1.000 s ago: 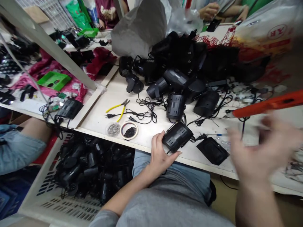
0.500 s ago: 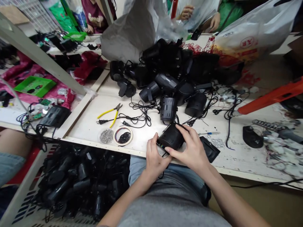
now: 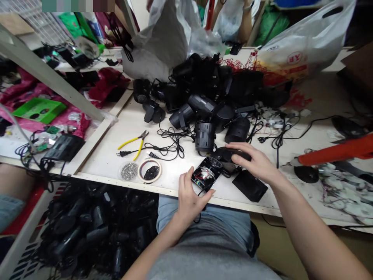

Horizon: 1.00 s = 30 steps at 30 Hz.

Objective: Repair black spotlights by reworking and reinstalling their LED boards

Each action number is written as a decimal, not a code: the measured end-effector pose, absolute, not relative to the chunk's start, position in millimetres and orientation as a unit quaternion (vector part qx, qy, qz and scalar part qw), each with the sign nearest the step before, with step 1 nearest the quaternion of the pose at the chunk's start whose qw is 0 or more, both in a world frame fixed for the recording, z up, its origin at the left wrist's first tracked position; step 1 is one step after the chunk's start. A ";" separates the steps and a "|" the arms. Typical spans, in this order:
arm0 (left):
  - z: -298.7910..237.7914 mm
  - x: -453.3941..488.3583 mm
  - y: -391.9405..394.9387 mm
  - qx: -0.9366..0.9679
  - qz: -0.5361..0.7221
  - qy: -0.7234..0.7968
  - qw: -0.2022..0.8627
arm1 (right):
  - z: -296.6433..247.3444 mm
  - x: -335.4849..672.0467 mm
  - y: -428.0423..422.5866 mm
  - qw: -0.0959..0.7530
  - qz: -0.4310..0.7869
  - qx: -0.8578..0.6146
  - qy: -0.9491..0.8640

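Note:
In front of me an opened black lamp housing [image 3: 207,174] lies at the table's front edge, with red and white wires and a small circuit board showing inside. My left hand [image 3: 192,194] grips it, fingers along its left side and thumb at the near edge. My right hand [image 3: 253,161] is closed on a rounded black cover [image 3: 230,153] just beyond and to the right of the housing; part of the cover is hidden under the fingers. Below that hand, a flat black rectangular piece [image 3: 250,186] rests on the table.
Yellow-handled pliers [image 3: 136,144], a dish of screws [image 3: 129,170] and a tape roll [image 3: 149,171] with black bits lie left. Black lamps [image 3: 204,136] and cords are heaped behind. An orange-red bar [image 3: 335,149] juts in at right. A crate [image 3: 32,249] of black parts stands below left.
My right hand has lifted the rounded cover off the housing and moved it right and away from me, exposing the wiring. My left hand stays at the housing.

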<state>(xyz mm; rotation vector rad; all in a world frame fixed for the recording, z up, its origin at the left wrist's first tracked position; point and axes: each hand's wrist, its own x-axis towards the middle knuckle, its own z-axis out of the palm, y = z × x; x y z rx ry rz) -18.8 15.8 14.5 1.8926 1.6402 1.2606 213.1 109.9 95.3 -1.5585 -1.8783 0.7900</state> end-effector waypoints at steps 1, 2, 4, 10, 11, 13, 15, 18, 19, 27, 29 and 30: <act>14.4 -18.8 15.7 0.667 0.442 0.576 0.168 | 93.4 214.5 105.8 0.272 0.316 -0.578 -0.702; 14.5 -18.8 15.6 0.668 0.442 0.575 0.167 | 93.1 216.2 101.7 0.257 0.335 -0.571 -0.704; 15.0 -19.0 15.7 0.670 0.442 0.575 0.159 | 95.6 220.7 95.7 0.219 0.374 -0.546 -0.717; 13.1 -14.7 10.2 0.667 0.437 0.584 0.153 | 95.2 230.8 104.2 0.170 0.449 -0.496 -0.724; 12.0 -13.3 8.6 0.667 0.437 0.583 0.157 | 93.6 230.4 106.6 0.175 0.453 -0.499 -0.718; 11.8 -14.1 7.2 0.665 0.440 0.578 0.175 | 92.1 229.1 108.5 0.196 0.440 -0.507 -0.715; 18.5 -25.6 13.1 0.652 0.449 0.574 0.209 | 93.9 228.9 106.3 0.220 0.409 -0.512 -0.722; 45.9 -67.1 48.1 0.586 0.498 0.574 0.281 | 102.8 233.5 99.2 0.247 0.347 -0.517 -0.742; 58.0 -84.0 66.1 0.551 0.535 0.567 0.297 | 106.9 236.0 97.4 0.253 0.324 -0.521 -0.748; 89.6 -96.4 89.1 0.598 0.548 0.528 0.252 | 130.2 245.1 132.8 0.349 0.031 -0.631 -0.692; 69.9 -71.4 53.4 0.665 0.468 0.519 0.264 | 127.5 244.1 154.4 0.341 0.004 -0.670 -0.659; 58.9 -60.6 37.4 0.688 0.434 0.519 0.263 | 124.6 244.2 165.3 0.333 0.006 -0.689 -0.644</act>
